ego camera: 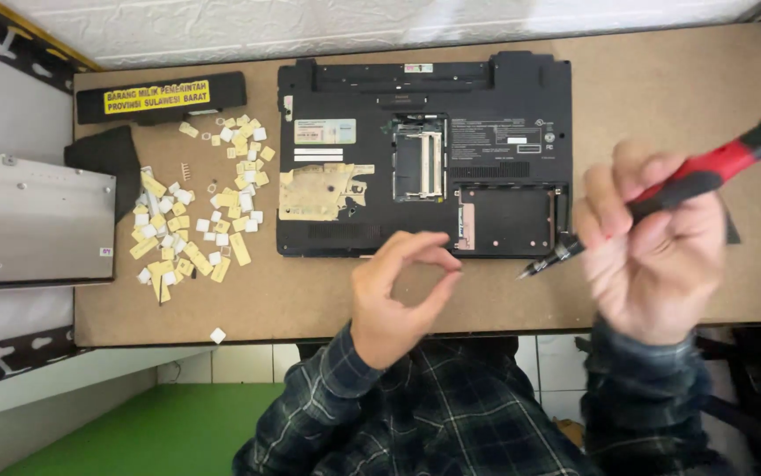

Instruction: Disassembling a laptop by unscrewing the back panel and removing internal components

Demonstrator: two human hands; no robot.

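Note:
A black laptop (486, 97) lies upside down on a brown board (662, 97), with its memory bay and drive bay uncovered. My right hand (653, 238) is raised over the board's right side and grips a red and black screwdriver (706, 172), its tip pointing down-left near the laptop's front right corner. My left hand (393, 295) hovers in front of the laptop's front edge, thumb and forefinger pinched together in a ring. I cannot tell whether something tiny sits between those fingertips.
A pile of several pale keyboard keys (200, 211) lies left of the laptop. A long black battery (160, 97) with a yellow label sits at the back left. A grey metal drive (32, 220) rests off the board's left edge. One loose key (218, 335) lies at the front edge.

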